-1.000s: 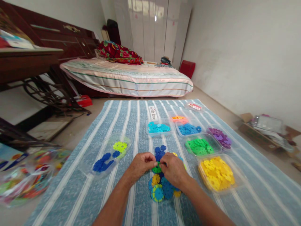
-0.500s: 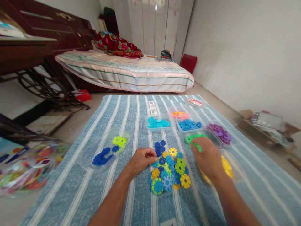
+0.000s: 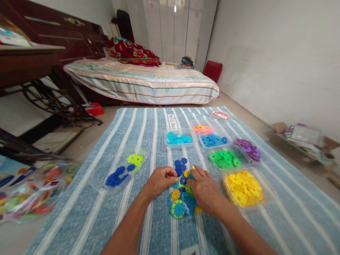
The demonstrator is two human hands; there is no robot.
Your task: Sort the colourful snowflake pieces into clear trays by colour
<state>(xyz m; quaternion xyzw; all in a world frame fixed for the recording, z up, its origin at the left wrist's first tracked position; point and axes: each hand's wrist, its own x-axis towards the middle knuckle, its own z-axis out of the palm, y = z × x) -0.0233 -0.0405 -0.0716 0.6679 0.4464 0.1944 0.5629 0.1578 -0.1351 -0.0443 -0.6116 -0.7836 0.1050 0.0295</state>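
A pile of slotted plastic discs in yellow, blue, teal and lime lies mid-cloth. At its left edge is my left hand, thumb and fingertips curled together by a teal disc; what is between them, if anything, is too small to make out. My right hand lies palm down over the right side of the pile, fingers slightly apart and touching discs, hiding many of them. To its right stand a tub of yellow discs and a tub of green discs.
Farther back are tubs of light blue, blue, orange and purple discs. A clear tray at left bears dark blue and lime discs. A bag of colourful pieces lies beyond the cloth's left edge.
My right hand has moved left from above the green tub to the pile, uncovering the green and yellow tubs. My left hand has stayed put.
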